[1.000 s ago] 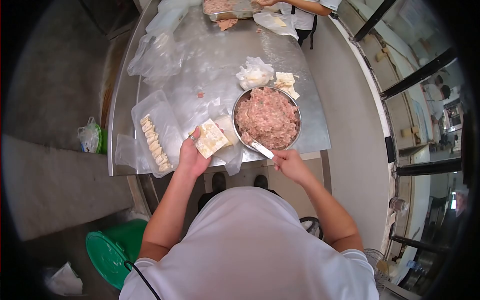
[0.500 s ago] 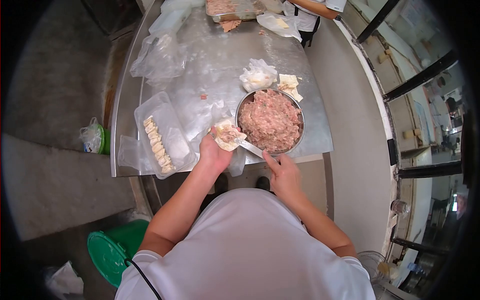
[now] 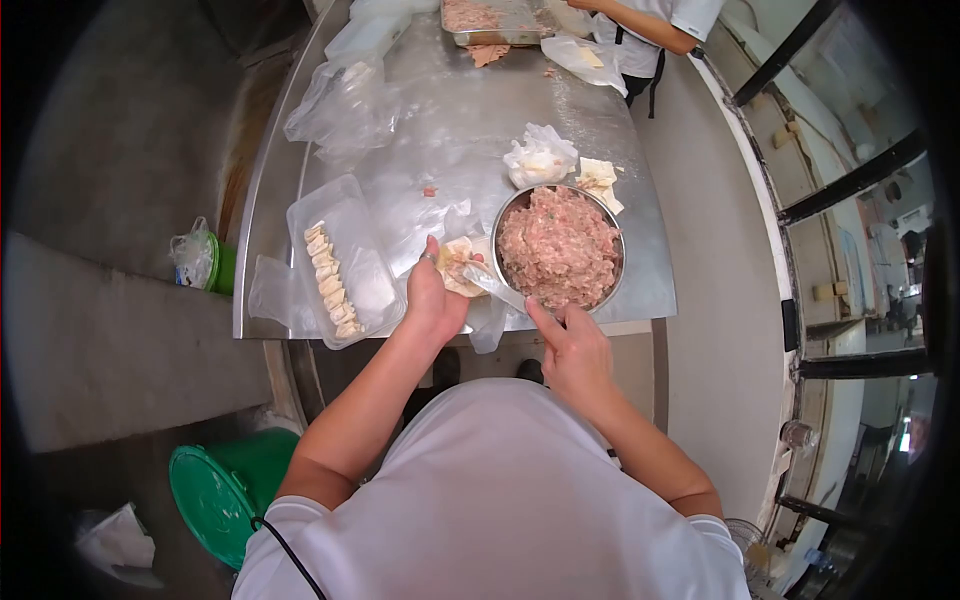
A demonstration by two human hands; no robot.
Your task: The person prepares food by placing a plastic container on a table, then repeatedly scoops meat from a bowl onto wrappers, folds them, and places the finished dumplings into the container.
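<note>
Steel table [image 3: 440,130] fills the upper view, its near edge just in front of the person. On it, at the right, stands a round metal bowl [image 3: 503,215] heaped with pink minced filling [image 3: 558,248]; at the left lies a clear plastic tray [image 3: 365,270] with a row of folded dumplings [image 3: 331,280]. Crumpled plastic bags [image 3: 345,100] sit farther back, and a small stack of square wrappers [image 3: 601,180] lies beside the bowl's far rim.

The left hand [image 3: 432,300] is cupped around a wrapper [image 3: 458,265] that already carries a dab of filling, held just beside the bowl's near rim. The right hand [image 3: 570,345] grips the handle of a flat spatula [image 3: 492,285], its blade resting on that wrapper.

Likely risks: too much filling would split the thin wrapper on folding, and a hard press of the blade could tear it or push mince over the table edge.
</note>
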